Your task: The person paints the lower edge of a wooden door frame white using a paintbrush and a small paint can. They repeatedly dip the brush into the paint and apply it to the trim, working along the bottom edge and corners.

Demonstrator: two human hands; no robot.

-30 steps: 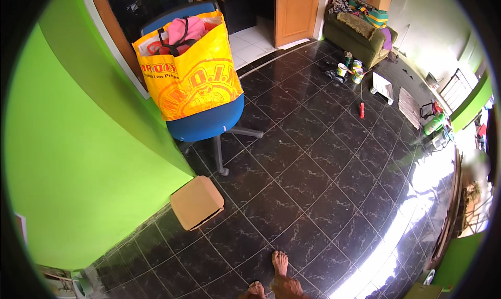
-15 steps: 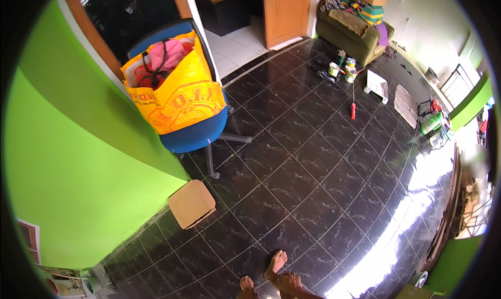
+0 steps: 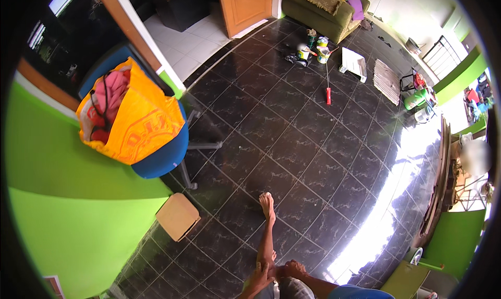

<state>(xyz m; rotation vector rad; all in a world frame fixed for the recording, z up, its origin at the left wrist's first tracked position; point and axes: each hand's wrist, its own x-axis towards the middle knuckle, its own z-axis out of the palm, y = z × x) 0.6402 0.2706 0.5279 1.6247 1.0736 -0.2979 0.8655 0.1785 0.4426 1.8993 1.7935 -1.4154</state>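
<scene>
My left hand [image 3: 259, 275] rests on my left leg at the bottom centre, fingers apart, holding no object. My right hand [image 3: 296, 272] is low beside it, near my right knee; its fingers are too indistinct to read. A bare foot [image 3: 267, 205] is stretched forward on the dark tiled floor [image 3: 292, 142]. A blue surface [image 3: 352, 291] lies at the lower right edge beside me. A flat brown cardboard piece [image 3: 177, 215] is on the floor by the green wall [image 3: 73, 220].
A blue office chair [image 3: 156, 163] bears a yellow bag [image 3: 146, 132] of pink cloth. Paint cans [image 3: 322, 54], a roller [image 3: 329, 95], a white tray [image 3: 353, 61] and a mat [image 3: 386, 82] lie near a green sofa [image 3: 342, 25]. Wooden boards [image 3: 438, 173] line the right.
The view has turned and lowered, shifting the chair and bag left. My left leg now reaches farther forward, and both hands show at the bottom.
</scene>
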